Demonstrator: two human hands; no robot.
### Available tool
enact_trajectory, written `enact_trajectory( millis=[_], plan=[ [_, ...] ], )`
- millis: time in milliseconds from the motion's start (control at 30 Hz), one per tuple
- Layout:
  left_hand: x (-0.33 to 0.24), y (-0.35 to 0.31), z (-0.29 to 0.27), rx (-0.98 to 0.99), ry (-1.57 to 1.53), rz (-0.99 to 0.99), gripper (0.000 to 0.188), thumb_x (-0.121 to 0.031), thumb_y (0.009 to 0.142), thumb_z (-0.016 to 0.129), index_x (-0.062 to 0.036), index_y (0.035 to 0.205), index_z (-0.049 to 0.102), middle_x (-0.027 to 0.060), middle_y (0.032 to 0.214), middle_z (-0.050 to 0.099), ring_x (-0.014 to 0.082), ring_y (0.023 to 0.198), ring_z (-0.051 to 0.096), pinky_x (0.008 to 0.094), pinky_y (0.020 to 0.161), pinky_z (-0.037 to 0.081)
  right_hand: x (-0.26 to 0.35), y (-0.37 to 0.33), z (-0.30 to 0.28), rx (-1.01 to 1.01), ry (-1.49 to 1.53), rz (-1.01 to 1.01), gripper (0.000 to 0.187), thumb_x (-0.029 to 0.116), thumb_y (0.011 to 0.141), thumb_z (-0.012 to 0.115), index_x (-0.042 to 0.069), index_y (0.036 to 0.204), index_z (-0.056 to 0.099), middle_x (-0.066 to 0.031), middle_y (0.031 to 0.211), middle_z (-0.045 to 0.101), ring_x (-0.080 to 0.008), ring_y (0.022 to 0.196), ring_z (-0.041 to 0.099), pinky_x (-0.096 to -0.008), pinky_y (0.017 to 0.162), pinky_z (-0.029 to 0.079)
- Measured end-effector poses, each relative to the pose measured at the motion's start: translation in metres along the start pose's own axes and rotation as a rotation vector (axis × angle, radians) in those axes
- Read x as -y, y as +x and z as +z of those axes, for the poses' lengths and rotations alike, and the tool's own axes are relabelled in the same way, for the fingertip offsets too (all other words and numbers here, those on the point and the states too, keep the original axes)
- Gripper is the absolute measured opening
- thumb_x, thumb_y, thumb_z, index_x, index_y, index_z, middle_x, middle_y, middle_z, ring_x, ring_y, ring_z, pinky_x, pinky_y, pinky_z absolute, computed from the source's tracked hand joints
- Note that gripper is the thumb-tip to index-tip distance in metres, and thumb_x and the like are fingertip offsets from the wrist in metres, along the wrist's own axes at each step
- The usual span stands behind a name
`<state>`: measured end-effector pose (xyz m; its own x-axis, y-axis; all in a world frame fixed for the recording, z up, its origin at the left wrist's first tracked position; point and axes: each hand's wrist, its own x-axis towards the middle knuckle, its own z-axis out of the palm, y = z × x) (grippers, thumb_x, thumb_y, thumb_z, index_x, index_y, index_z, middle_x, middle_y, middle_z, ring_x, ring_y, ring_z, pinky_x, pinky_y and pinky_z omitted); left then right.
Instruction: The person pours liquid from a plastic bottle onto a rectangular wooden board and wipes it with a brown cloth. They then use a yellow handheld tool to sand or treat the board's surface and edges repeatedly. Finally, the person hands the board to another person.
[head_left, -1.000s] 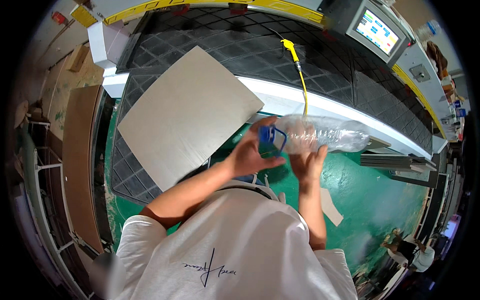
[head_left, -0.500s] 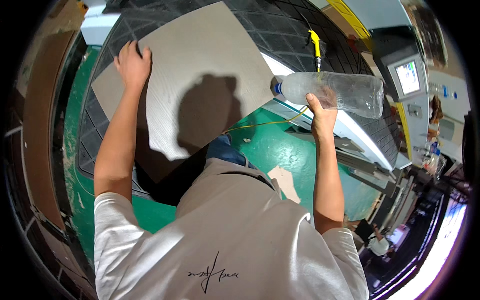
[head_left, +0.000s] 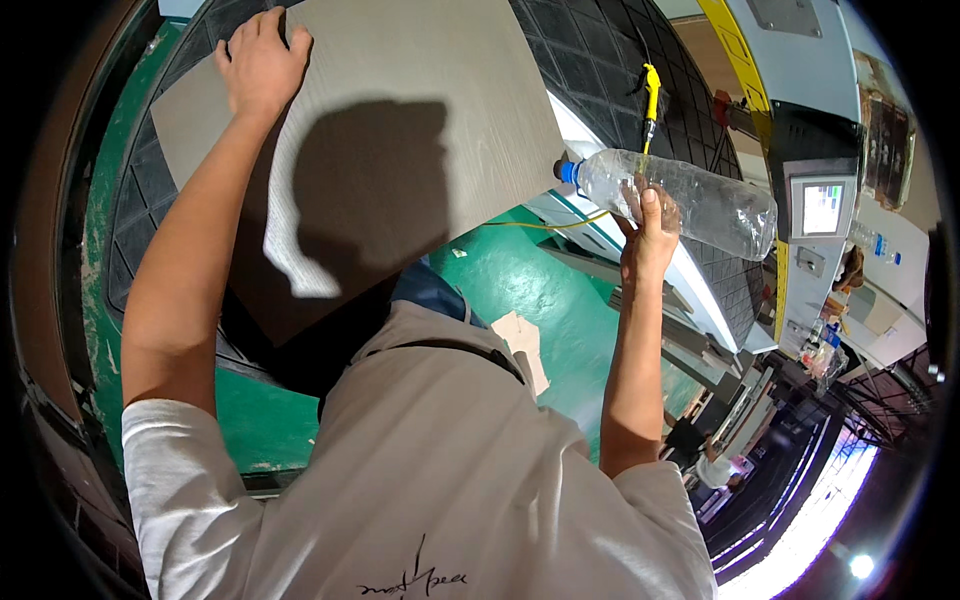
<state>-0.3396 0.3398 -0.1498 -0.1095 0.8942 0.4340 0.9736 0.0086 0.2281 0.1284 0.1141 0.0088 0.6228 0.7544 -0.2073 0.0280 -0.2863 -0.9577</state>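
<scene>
My right hand is wrapped round a clear plastic bottle, held on its side above the table's edge. The bottle has a blue collar and a dark tip that points left, close to the right corner of a board. This flat grey-brown board has a fine wood-grain face and lies on the black table. At its far left edge rests my left hand, fingers spread and thumb apart on the surface. Shadows of my head and left arm fall across the board.
The black gridded tabletop carries a yellow air gun beyond the bottle. A machine with a small screen stands at the right. Below are a green floor and a torn cardboard piece. Another person is at lower right.
The bottle now slants, its base lower than its tip. My left hand appears higher in the view, still at the board's edge. The whole view has shifted somewhat.
</scene>
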Motion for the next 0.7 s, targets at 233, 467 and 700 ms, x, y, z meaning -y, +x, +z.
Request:
enact_trajectory(
  millis=[233,467,700],
  plan=[
    [-0.005,0.001,-0.001,0.155,0.087,-0.028,0.06,-0.049,0.1,0.044,-0.0156,0.149,0.053,0.0093,0.152,0.054,0.0265,0.146,0.042,0.0571,0.125,0.018,-0.008,0.0,-0.011,-0.051,0.115,0.082,0.053,0.037,0.096,0.075,0.004,0.132,0.055,-0.0151,0.133,0.066,-0.0342,0.121,0.066,-0.0473,0.085,0.061],
    [-0.005,0.001,0.002,0.14,0.09,-0.04,0.059,-0.05,0.099,0.045,-0.0165,0.147,0.055,0.0103,0.15,0.055,0.028,0.145,0.044,0.0564,0.125,0.02,-0.019,0.006,-0.015,-0.091,0.264,0.119,0.055,0.042,0.095,0.075,0.006,0.131,0.054,-0.0143,0.131,0.064,-0.0328,0.117,0.066,-0.0491,0.082,0.064],
    [-0.009,0.004,-0.003,0.191,0.1,-0.049,0.061,-0.05,0.099,0.043,-0.0164,0.149,0.053,0.0113,0.153,0.052,0.0279,0.147,0.041,0.0563,0.126,0.018,-0.036,0.011,-0.013,-0.061,0.383,0.156,0.056,0.042,0.094,0.076,0.005,0.13,0.055,-0.0146,0.132,0.063,-0.0345,0.119,0.065,-0.0491,0.081,0.065]
  ],
)
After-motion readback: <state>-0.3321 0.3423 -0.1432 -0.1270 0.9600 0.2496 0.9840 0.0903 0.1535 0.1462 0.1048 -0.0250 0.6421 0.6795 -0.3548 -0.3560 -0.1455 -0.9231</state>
